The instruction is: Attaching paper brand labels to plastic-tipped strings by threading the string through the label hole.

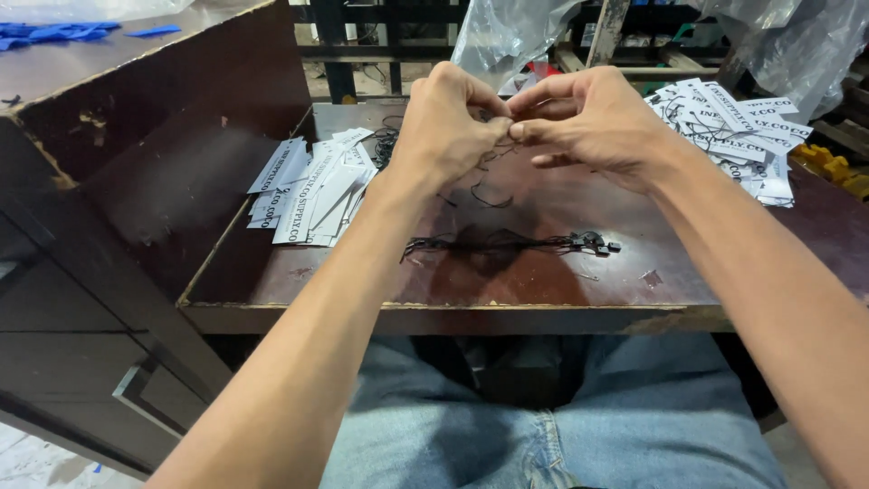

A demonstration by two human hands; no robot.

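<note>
My left hand [444,122] and my right hand [588,118] meet fingertip to fingertip above a dark brown table [543,290]. Both pinch a thin black string [484,177] whose loop dangles below the fingers. A bundle of black strings with small plastic ends [507,243] lies on the table nearer to me. A pile of white printed paper tags [312,190] sits to the left of my left forearm. A second heap of white tags with strings attached [733,127] lies to the right, behind my right wrist.
A tall dark wooden cabinet side [154,172] rises at the left, with blue scraps [54,34] on top. Clear plastic bags [507,36] hang behind the table. Yellow objects [833,167] lie at the far right. My jeans-clad lap [543,426] is below the table edge.
</note>
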